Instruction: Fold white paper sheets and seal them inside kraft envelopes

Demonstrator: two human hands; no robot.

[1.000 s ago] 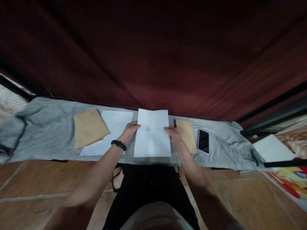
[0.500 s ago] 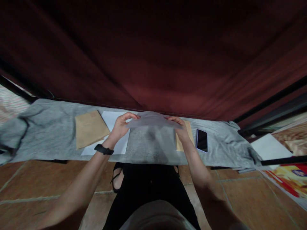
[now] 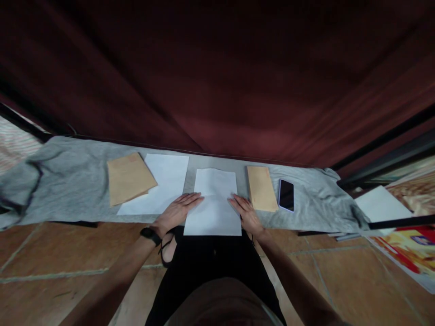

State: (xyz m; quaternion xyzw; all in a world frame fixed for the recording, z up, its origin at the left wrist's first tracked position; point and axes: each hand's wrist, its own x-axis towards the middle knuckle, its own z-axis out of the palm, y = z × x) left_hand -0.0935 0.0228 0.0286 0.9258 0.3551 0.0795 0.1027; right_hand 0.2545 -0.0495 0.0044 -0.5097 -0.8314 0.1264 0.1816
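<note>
A white sheet of paper lies flat on the grey cloth right in front of me. My left hand rests open, fingers stretched flat, on the sheet's left edge; a black band is on that wrist. My right hand lies open and flat on the sheet's right edge. Left of it are another white sheet and a brown envelope that overlaps it. A second brown envelope lies just right of my right hand.
A black phone lies face up on the cloth beyond the right envelope. A dark red curtain hangs behind the cloth. More white paper and a colourful printed sheet sit at the far right. Tiled floor lies below.
The white sheet was held up and turned in the air by both hands; now it lies flat on the cloth, nearer to me, with both hands pressed open on its edges.
</note>
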